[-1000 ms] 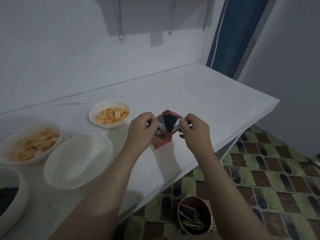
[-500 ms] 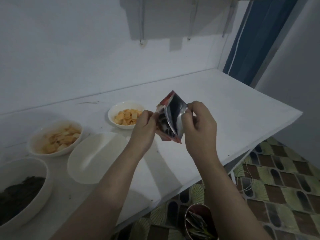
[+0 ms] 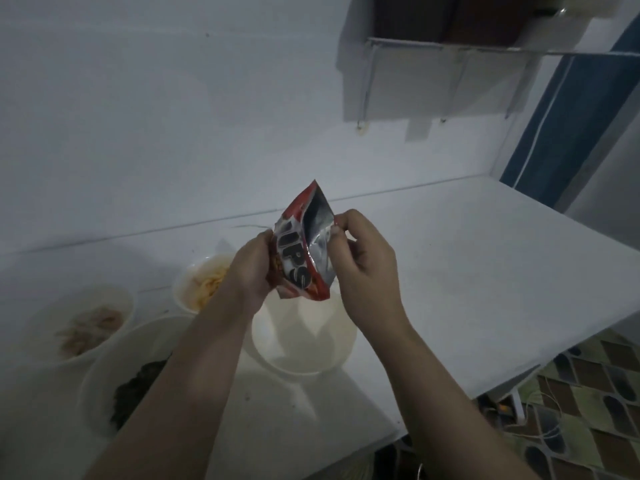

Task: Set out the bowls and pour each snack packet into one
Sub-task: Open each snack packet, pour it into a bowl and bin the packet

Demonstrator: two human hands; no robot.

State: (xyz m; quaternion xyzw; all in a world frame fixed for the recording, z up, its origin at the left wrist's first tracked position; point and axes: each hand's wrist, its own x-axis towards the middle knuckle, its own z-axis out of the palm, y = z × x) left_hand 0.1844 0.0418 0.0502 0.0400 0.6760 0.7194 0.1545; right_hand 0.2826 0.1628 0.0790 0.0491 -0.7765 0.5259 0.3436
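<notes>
Packet [image 3: 304,258], torn open, pinched in both grips [image 3: 254,268] [image 3: 360,261] above empty bowl [image 3: 304,341] near counter edge.

2 forearms in view, both bare from the lower frame edge up to the wrists, with no sleeve, cuff or glove showing anywhere along them. Left hand [image 3: 251,271] and right hand [image 3: 363,268] bare too. Short fingernails on the right hand's fingers [image 3: 337,227]. Slim wrists, smooth forearms. Picture dim and slightly blurred, so finer marks impossible to make out.
</notes>
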